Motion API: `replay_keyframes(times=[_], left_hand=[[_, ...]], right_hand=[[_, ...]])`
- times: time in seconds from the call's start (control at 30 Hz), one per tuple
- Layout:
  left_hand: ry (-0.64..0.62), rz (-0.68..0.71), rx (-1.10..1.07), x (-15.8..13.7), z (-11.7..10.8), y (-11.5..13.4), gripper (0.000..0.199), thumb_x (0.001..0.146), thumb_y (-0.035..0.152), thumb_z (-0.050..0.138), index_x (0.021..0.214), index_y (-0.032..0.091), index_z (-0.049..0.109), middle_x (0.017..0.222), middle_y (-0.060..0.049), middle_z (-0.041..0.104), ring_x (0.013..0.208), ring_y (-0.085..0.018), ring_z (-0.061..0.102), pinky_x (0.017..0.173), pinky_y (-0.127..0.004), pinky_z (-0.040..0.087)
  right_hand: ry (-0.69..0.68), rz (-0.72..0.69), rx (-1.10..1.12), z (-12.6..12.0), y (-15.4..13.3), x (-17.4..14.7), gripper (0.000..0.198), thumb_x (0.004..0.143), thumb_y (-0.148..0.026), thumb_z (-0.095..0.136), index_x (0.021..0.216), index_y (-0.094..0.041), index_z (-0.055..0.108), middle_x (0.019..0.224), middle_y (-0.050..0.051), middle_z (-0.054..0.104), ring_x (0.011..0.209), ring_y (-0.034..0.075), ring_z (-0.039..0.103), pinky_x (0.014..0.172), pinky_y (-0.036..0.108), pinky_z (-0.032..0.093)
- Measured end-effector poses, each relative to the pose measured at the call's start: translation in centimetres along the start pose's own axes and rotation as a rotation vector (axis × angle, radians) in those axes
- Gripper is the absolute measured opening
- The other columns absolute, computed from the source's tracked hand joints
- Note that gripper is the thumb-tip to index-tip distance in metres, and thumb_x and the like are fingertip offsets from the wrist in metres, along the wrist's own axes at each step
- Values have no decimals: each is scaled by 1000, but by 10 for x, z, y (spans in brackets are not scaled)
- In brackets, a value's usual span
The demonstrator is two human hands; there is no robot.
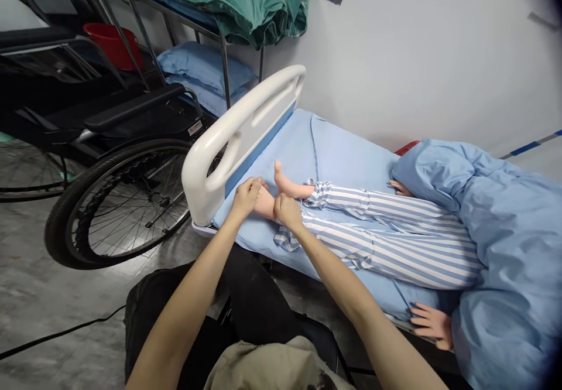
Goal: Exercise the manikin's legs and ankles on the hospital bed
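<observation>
A patient manikin in blue-and-white striped trousers (395,255) lies on the bed, legs toward the footboard. Its nearer foot (264,204) is between my two hands. My left hand (247,197) is closed around the toe end of this foot, partly hiding it. Around the ankle, just above the trouser cuff, my right hand (287,209) is wrapped. The manikin's other foot (290,187) rests behind my right hand, toes pointing up, untouched.
The white footboard (246,115) rises just left of my hands. A wheelchair (132,202) stands on the floor beyond it. A blue quilt (504,232) is bunched over the manikin's upper body, with one manikin hand (432,324) at the near bed edge.
</observation>
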State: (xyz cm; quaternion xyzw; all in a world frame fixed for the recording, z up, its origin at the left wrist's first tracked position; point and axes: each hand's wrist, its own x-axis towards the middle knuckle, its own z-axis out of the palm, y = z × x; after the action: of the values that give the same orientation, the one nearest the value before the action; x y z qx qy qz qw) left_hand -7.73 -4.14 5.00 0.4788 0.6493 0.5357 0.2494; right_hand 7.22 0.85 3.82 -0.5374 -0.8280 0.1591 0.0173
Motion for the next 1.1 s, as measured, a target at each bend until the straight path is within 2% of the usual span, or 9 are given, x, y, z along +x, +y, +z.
replay_keyframes(times=[0.1, 0.2, 0.3, 0.4, 0.5, 0.7, 0.8, 0.97, 1.1], left_hand=[[20, 59, 424, -3, -7, 10, 40, 96, 42, 38, 93, 16, 68, 90, -12, 73, 89, -24, 69, 81, -33, 48], [-90, 167, 769, 0, -12, 24, 36, 95, 31, 39, 101, 15, 71, 96, -16, 72, 92, -27, 69, 79, -35, 47], [-240, 226, 938, 9, -10, 39, 36, 92, 25, 40, 101, 12, 73, 102, -19, 71, 95, -30, 68, 79, -37, 47], [-297, 169, 980, 21, -5, 49, 35, 89, 23, 43, 99, 11, 75, 100, -20, 72, 95, -32, 68, 81, -39, 47], [-252, 85, 834, 30, -1, 48, 28, 85, 24, 49, 91, 15, 75, 97, -16, 74, 92, -29, 68, 82, -38, 47], [-174, -159, 71, 25, -3, 20, 23, 78, 29, 51, 68, 17, 69, 74, -4, 72, 73, -18, 64, 72, -29, 49], [-91, -179, -174, 11, 2, 7, 23, 76, 34, 54, 71, 17, 67, 79, -5, 72, 80, -18, 65, 78, -29, 51], [115, -140, -296, -13, 21, -6, 27, 76, 34, 56, 94, 15, 64, 101, -8, 73, 96, -19, 67, 94, -32, 51], [118, -115, -284, -17, 24, -12, 27, 73, 27, 57, 98, 17, 63, 102, -6, 72, 97, -19, 66, 97, -33, 51]], right_hand=[[14, 4, 12, -3, -1, -2, 32, 100, -26, 34, 97, -13, 63, 92, 13, 72, 74, 22, 65, 61, 27, 38], [8, 1, 19, -6, -3, -4, 32, 101, -26, 32, 94, -14, 61, 88, 12, 71, 71, 20, 63, 61, 27, 37], [-5, -2, 27, -7, -3, -4, 31, 101, -27, 32, 96, -15, 60, 87, 11, 70, 68, 20, 61, 60, 27, 36], [-25, -6, 27, -6, -2, -3, 31, 100, -27, 33, 95, -15, 60, 87, 11, 71, 67, 19, 60, 61, 27, 37], [-32, 3, 20, -3, 0, -1, 29, 99, -26, 34, 95, -15, 61, 87, 11, 71, 69, 21, 62, 60, 28, 37], [-15, 2, -41, 1, 1, 0, 30, 101, -27, 32, 102, -14, 60, 92, 14, 72, 76, 23, 67, 63, 28, 40], [-15, -27, -99, 3, 1, 0, 28, 102, -24, 33, 103, -13, 59, 98, 16, 71, 80, 24, 68, 67, 29, 42], [-14, -38, -118, 3, 1, 0, 28, 102, -23, 32, 101, -13, 59, 95, 16, 71, 79, 24, 68, 65, 29, 42], [16, -96, -152, 3, 2, -1, 28, 102, -18, 31, 98, -12, 58, 95, 15, 70, 83, 24, 68, 65, 29, 41]])
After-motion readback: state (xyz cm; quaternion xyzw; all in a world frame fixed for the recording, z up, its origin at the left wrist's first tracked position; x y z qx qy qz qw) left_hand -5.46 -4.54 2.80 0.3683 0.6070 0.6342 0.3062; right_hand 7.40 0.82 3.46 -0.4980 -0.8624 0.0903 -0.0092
